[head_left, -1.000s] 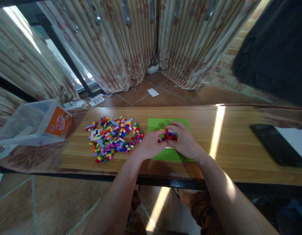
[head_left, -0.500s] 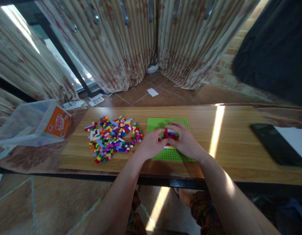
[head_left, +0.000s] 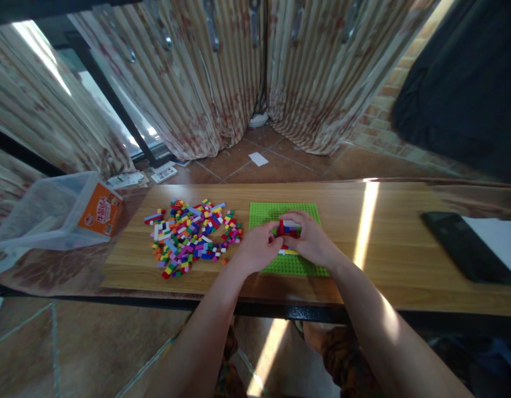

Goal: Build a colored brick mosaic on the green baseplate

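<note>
A green studded baseplate (head_left: 294, 268) lies on the wooden table. Over its middle stands a small structure of toy bricks (head_left: 289, 230), with red, blue, white and yellow showing. My left hand (head_left: 257, 247) closes on its left side, thumb and fingers bent against the bricks. From the right, my right hand (head_left: 311, 239) curls round the same structure, its thumb near the front and its fingers over the far side. The hands hide much of the structure, and the exact bricks under the fingertips cannot be made out.
Left of the baseplate spreads a pile of loose coloured bricks (head_left: 193, 235). A clear plastic bin (head_left: 40, 213) with an orange label sits beyond the table's left end. At the right lie a black tablet-like slab (head_left: 466, 246) and white paper (head_left: 493, 237).
Both hands stay at the brick structure with only slight finger shifts; the right fingers curl in a little more. The whole view has moved slightly.
</note>
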The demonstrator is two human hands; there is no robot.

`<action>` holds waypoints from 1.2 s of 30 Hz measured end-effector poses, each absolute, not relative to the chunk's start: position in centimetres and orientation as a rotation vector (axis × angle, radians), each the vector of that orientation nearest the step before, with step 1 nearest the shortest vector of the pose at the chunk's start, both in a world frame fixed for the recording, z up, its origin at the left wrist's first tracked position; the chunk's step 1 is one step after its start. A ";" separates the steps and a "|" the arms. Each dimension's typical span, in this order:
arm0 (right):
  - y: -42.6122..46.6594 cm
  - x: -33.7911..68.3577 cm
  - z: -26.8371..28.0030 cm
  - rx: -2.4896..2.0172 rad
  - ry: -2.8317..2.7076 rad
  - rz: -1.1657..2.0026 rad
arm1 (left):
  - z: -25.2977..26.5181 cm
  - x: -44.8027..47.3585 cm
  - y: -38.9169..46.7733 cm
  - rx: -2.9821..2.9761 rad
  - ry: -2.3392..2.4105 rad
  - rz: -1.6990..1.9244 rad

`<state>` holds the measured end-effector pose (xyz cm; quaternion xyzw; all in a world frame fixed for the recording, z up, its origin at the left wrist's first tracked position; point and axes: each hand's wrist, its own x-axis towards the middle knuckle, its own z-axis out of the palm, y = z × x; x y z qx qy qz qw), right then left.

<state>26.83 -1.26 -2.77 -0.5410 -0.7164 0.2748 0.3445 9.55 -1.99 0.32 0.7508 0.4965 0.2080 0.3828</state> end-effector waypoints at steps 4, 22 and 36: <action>-1.2 26.6 -2.7 -1.441 -1.877 0.689 | 0.1 9.5 -2.0 1.915 1.276 0.535; -2.5 28.7 -3.2 -1.465 -1.752 0.590 | 1.3 1.0 0.5 1.908 2.058 0.577; -2.3 28.2 -3.4 -1.472 -1.797 0.507 | -0.8 0.1 1.7 2.151 2.209 0.499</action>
